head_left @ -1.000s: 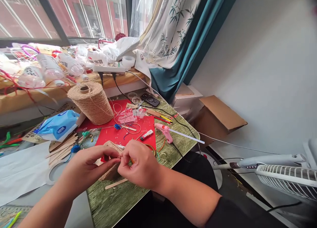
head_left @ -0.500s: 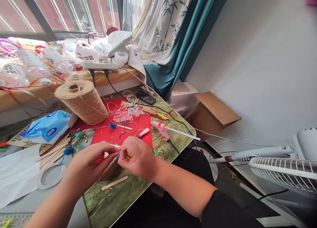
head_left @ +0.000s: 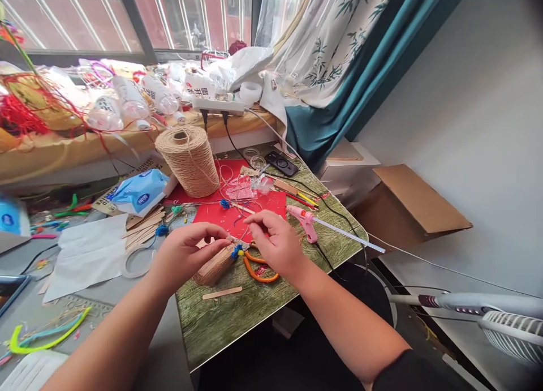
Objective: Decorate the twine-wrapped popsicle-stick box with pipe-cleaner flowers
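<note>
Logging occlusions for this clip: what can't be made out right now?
All head view:
Whatever the left hand pinches: too small, partly behind fingers.
Whether the right hand holds thread: too fine to tell.
Twine-wrapped block: partly covered by the left hand.
Orange-handled tool: working end lost near hands and blue yarn.
Fan: cut by right edge.

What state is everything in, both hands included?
Left hand: thumb and forefinger pinched
Right hand: fingers bent, grip unclear
Hot glue gun: on its side, glue stick protruding
Twine spool: standing on end, strand loose
Orange-handled tool: handles spread, head hidden
Power strip: two black plugs in
Cardboard box: flap raised
Loose craft stick: flat
Teal curtain: gathered aside
Fan: spin unclear
</note>
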Demonstrator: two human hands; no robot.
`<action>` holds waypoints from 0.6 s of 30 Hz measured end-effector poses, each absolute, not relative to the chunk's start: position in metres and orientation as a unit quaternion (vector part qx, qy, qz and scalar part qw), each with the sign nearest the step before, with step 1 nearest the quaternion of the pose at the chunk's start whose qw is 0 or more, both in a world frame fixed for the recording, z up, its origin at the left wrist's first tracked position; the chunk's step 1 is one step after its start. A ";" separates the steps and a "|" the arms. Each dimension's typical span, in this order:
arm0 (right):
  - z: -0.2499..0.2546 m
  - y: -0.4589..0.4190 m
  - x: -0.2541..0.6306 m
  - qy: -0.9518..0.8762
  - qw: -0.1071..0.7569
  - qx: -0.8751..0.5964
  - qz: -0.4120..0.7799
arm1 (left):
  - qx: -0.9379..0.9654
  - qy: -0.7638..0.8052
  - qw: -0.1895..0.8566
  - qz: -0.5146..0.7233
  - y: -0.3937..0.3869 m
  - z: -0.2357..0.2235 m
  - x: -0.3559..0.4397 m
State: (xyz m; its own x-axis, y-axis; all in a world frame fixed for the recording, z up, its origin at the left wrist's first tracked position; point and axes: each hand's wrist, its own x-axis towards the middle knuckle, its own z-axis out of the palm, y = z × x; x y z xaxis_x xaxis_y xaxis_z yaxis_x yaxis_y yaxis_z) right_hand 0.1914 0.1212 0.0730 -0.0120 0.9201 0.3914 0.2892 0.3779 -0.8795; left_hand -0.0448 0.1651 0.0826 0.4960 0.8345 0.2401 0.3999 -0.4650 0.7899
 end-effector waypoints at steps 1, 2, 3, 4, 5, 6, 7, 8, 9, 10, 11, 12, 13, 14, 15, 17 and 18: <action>0.071 0.118 0.188 -0.638 0.519 -0.465 0.328 | 0.800 0.378 0.328 0.331 0.164 0.083 -0.044; 0.069 0.115 0.185 -0.630 0.517 -0.456 0.357 | 0.807 0.365 0.313 0.342 0.164 0.085 -0.044; 0.068 0.111 0.181 -0.621 0.519 -0.444 0.383 | 0.814 0.352 0.299 0.352 0.163 0.086 -0.043; 0.066 0.108 0.177 -0.614 0.522 -0.433 0.404 | 0.820 0.340 0.287 0.359 0.162 0.087 -0.043; 0.065 0.105 0.174 -0.606 0.527 -0.423 0.420 | 0.826 0.330 0.276 0.366 0.161 0.087 -0.043; 0.065 0.103 0.172 -0.597 0.531 -0.418 0.431 | 0.830 0.321 0.265 0.372 0.161 0.087 -0.043; 0.064 0.101 0.170 -0.589 0.536 -0.418 0.437 | 0.834 0.311 0.253 0.379 0.162 0.087 -0.043; 0.064 0.101 0.169 -0.581 0.539 -0.421 0.440 | 0.837 0.302 0.242 0.387 0.162 0.086 -0.043; 0.064 0.101 0.169 -0.579 0.539 -0.426 0.438 | 0.840 0.292 0.231 0.394 0.163 0.085 -0.043; 0.065 0.101 0.169 -0.585 0.539 -0.429 0.428 | 0.845 0.280 0.221 0.399 0.164 0.083 -0.043; 0.065 0.102 0.169 -0.600 0.537 -0.429 0.410 | 0.851 0.269 0.212 0.398 0.165 0.082 -0.043; 0.065 0.102 0.169 -0.622 0.533 -0.425 0.384 | 0.857 0.258 0.205 0.395 0.166 0.081 -0.044; 0.066 0.102 0.170 -0.649 0.529 -0.419 0.352 | 0.864 0.246 0.200 0.392 0.166 0.081 -0.043; 0.066 0.102 0.171 -0.676 0.524 -0.411 0.316 | 0.869 0.234 0.195 0.390 0.166 0.081 -0.043; 0.066 0.102 0.172 -0.699 0.519 -0.403 0.282 | 0.873 0.222 0.190 0.390 0.166 0.082 -0.043; 0.065 0.102 0.174 -0.727 0.512 -0.390 0.236 | 0.878 0.201 0.187 0.392 0.164 0.084 -0.043; 0.065 0.102 0.175 -0.734 0.511 -0.386 0.227 | 0.880 0.195 0.188 0.391 0.163 0.085 -0.043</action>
